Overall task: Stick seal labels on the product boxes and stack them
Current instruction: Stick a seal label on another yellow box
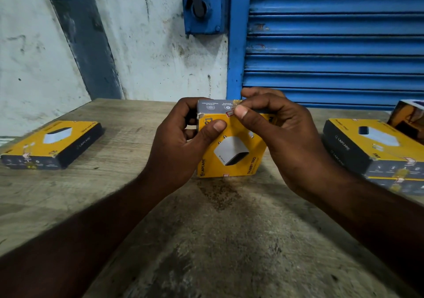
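A yellow and dark grey product box [231,153] stands tilted on its lower edge in the middle of the wooden table [218,229]. My left hand [181,146] grips its left side, thumb on the yellow face. My right hand [282,137] holds the right side, and its thumb and forefinger pinch a small red-edged seal label [230,113] at the box's top edge. A second seal label [227,175] shows at the bottom edge.
One flat box of the same kind [55,144] lies at the left of the table. At the right stands a stack of two such boxes [376,146], with another box [408,119] behind it. A blue roller shutter [332,45] and stained wall rise behind.
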The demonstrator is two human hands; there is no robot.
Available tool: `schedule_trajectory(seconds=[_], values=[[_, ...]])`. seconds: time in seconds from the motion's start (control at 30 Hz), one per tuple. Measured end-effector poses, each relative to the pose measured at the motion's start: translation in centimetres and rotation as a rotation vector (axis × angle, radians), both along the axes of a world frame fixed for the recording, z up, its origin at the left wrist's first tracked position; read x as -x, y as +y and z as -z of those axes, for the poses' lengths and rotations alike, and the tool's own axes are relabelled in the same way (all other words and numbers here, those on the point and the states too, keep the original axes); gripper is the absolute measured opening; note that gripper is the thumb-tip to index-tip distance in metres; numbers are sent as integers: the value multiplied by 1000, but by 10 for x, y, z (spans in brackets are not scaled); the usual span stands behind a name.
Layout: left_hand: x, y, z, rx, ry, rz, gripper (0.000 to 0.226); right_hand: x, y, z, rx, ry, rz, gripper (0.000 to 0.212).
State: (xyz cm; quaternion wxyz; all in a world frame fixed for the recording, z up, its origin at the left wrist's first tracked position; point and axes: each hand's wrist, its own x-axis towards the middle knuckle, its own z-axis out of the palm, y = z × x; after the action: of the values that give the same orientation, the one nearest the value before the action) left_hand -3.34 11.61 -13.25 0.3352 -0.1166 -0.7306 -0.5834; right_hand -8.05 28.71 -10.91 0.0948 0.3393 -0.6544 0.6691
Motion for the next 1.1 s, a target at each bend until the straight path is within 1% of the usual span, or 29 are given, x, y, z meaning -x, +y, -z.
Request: schedule_trajectory(seconds=[0.07,0.1,0.2,0.3,0.37,0.43,0.53,0.63,0.8,0.87,0.97,1.1], values=[[0,0,0,7,-2,-5,37,0,1,-1,13,-22,-16,15],[0,0,0,9,-5,-6,38,0,1,-1,19,-33,-26,17],[0,-1,0,5,-9,-3,40,2,0,-1,33,-62,-35,7],[0,0,0,0,-17,-4,41,4,0,-2,47,-84,-48,6],[1,-2,0,-9,-25,-21,36,2,0,-5,112,-144,-120,4],[2,-4,-1,-22,-29,-25,27,0,0,-8,151,-193,-186,7],[2,-4,-2,-23,-36,-23,26,4,1,-7,102,-164,-153,7],[1,-4,-2,-31,-31,-13,26,10,4,-7,23,-79,-108,10],[1,-4,-2,-41,-27,-1,27,16,14,-11,-183,274,80,11],[2,-4,-2,-37,-19,-3,28,20,18,-15,-195,363,113,10],[2,-5,-2,-35,-21,-10,28,20,19,-20,-200,438,101,8],[2,-5,-2,-26,-13,-15,24,17,17,-22,-245,487,85,10]])
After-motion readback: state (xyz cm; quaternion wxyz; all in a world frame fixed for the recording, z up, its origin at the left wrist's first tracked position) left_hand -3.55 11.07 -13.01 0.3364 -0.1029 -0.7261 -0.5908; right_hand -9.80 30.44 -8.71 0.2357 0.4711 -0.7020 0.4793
